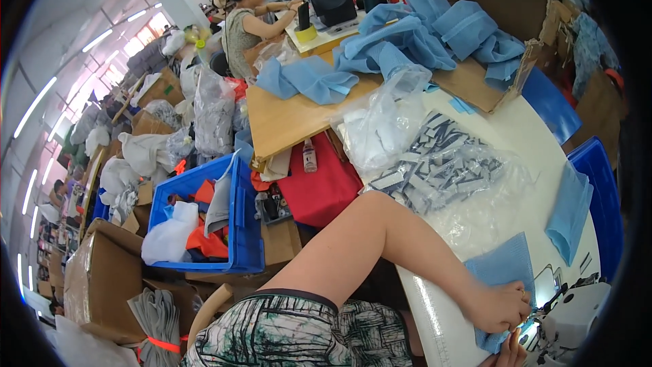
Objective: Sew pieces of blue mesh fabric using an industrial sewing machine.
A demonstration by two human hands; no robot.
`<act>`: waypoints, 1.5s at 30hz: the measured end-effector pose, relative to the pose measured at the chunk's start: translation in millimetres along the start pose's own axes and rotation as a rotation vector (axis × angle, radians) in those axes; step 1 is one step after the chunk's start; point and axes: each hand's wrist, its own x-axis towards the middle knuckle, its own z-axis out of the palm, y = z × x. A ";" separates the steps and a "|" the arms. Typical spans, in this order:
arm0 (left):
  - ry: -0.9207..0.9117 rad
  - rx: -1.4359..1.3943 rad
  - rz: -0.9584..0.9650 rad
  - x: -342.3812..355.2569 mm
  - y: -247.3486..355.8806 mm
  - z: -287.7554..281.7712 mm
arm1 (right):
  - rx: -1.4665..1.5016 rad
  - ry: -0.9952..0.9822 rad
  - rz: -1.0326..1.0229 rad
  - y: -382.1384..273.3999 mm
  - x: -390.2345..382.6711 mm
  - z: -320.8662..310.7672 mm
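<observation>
My left hand [499, 306] rests curled on a blue mesh cloth piece [506, 261], its fingers closed at the cloth's edge beside a sewing machine [577, 319]. Only the fingers of my right hand [509, 352] show at the lower edge; they are pressed together against the same cloth, close to the left hand. The machine's lamp lights the spot by the fingertips, and the needle area is mostly hidden. A second folded blue cloth piece [569, 214] lies at the table's right edge.
Clear plastic bags with dark-and-white labels [441, 163] lie on the white table [435, 312]. Blue cloth pieces [401, 44] heap on the far boards. Blue bins [248, 231] stand left and right. A person [248, 27] sits at another table; cartons [102, 282] crowd the left.
</observation>
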 end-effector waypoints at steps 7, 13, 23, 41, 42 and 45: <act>0.096 0.052 0.032 -3.0 7.6 15.1 | -0.019 -0.001 0.064 3.9 -3.8 5.3; 0.076 0.014 0.037 -4.0 3.3 13.3 | 0.025 -0.095 0.237 -4.7 10.9 1.0; -0.030 0.056 -0.036 -0.8 8.6 31.3 | -0.065 -0.104 0.194 21.7 -14.1 14.2; -0.160 0.091 -0.140 11.0 44.2 -47.5 | 0.081 -0.049 0.193 15.1 -14.7 18.3; -0.161 0.125 -0.151 11.1 44.9 -47.6 | 0.086 -0.064 0.213 14.2 -13.9 19.1; -0.167 0.153 -0.128 10.0 40.5 -44.3 | 0.093 -0.045 0.205 17.8 -12.3 17.5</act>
